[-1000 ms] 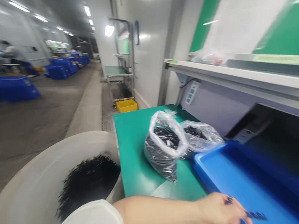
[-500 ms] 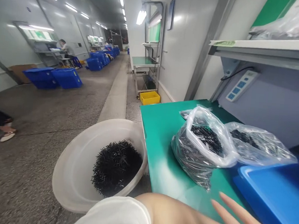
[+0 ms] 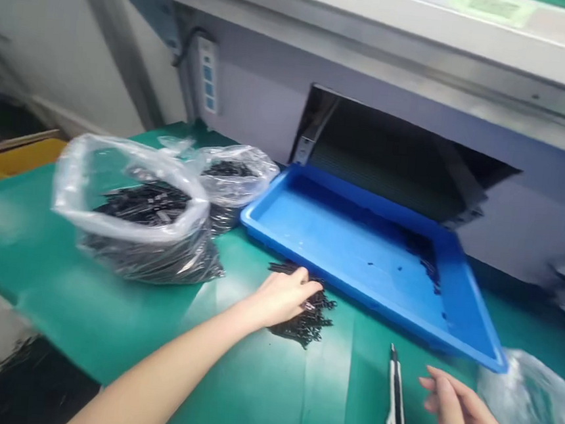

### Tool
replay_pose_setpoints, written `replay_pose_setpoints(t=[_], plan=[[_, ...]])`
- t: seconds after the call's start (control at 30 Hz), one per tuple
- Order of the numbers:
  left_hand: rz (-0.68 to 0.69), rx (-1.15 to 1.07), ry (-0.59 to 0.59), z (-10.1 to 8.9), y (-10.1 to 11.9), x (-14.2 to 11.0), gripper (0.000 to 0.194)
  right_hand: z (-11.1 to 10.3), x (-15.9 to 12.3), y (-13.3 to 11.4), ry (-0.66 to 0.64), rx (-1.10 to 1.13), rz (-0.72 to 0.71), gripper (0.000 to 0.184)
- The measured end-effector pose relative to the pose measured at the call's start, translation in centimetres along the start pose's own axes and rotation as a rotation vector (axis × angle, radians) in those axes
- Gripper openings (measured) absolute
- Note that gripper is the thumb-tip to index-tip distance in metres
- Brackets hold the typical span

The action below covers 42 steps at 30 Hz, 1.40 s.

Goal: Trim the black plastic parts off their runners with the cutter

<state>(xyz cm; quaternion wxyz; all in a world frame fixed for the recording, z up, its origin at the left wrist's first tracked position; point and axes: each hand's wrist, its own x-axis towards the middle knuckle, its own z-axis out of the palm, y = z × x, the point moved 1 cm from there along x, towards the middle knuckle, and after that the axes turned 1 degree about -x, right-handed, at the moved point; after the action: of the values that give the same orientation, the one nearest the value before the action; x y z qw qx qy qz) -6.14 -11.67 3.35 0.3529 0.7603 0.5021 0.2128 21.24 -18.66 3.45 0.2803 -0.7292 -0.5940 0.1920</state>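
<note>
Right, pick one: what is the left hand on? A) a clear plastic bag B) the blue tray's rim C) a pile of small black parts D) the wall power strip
C: the left hand rests on the pile of small black parts lying on the green mat, beside the blue tray.

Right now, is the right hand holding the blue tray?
No, the right hand sits apart from the tray, below its corner.

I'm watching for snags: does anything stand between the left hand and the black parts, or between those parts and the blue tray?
The left hand touches the small black parts. Only the raised rim of the blue tray lies between them and its floor.
</note>
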Motion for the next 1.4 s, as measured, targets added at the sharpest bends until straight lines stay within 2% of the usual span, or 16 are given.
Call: replay_pose_setpoints(t=[0.07, 0.13, 0.23, 0.33, 0.4, 0.5, 0.57, 0.67, 0.83, 0.93, 1.03, 1.13, 1.3, 1.4], plan=[[-0.013, 0.255, -0.041, 0.3, -0.2, 0.1, 0.041, 0.9, -0.2, 0.6, 0.045, -0.102, 0.028, 0.041], [-0.034, 0.362, -0.037, 0.3, -0.4, 0.1, 0.037, 2.0, 0.1, 1.6, -0.027, -0.205, 0.025, 0.044], [-0.073, 0.243, 0.044, 0.2, -0.3, -0.2, 0.022, 3.3, 0.8, 3.0, -0.141, -0.283, 0.017, 0.041], [-0.139, -0.051, 0.061, 0.2, 0.1, -0.8, 0.015, 3.5, 1.0, 3.2, -0.229, -0.217, 0.030, 0.026], [-0.186, -0.254, -0.029, 0.5, 0.3, -1.3, 0.015, 3.0, 0.9, 2.1, -0.348, -0.074, 0.024, 0.022], [-0.243, -0.562, -0.196, 1.3, 0.2, -1.8, 0.021, 2.1, 0.7, -1.0, -0.508, 0.280, 0.036, 0.022], [-0.273, -0.743, -0.253, 1.8, 0.0, -1.9, 0.026, 2.2, 0.9, -3.2, -0.538, 0.452, 0.053, 0.022], [-0.291, -0.895, -0.286, 2.5, 0.0, -1.9, 0.032, 4.1, 1.3, -5.7, -0.534, 0.660, 0.111, 0.029], [-0.312, -0.952, -0.363, 3.2, 1.1, -2.0, 0.028, 8.7, 0.8, -6.3, -0.595, 0.953, 0.323, 0.030], [-0.330, -0.943, -0.379, 3.5, 1.5, -2.1, 0.025, 9.3, 0.4, -5.5, -0.565, 1.064, 0.310, 0.036], [-0.344, -0.931, -0.410, 3.9, 1.4, -2.2, 0.025, 8.5, 0.4, -4.6, -0.596, 0.965, 0.221, 0.043], [-0.355, -0.903, -0.402, 3.9, 1.2, -2.3, 0.023, 7.6, 0.5, -3.9, -0.657, 0.692, 0.096, 0.032], [-0.340, -0.943, -0.353, 3.8, 1.3, -2.3, 0.023, 6.7, 0.3, -4.1, -0.448, 0.244, -0.303, 0.020], [-0.356, -0.981, -0.348, 4.0, 1.2, -2.2, 0.025, 6.7, -0.2, -4.5, -0.380, 0.120, -0.462, 0.029]])
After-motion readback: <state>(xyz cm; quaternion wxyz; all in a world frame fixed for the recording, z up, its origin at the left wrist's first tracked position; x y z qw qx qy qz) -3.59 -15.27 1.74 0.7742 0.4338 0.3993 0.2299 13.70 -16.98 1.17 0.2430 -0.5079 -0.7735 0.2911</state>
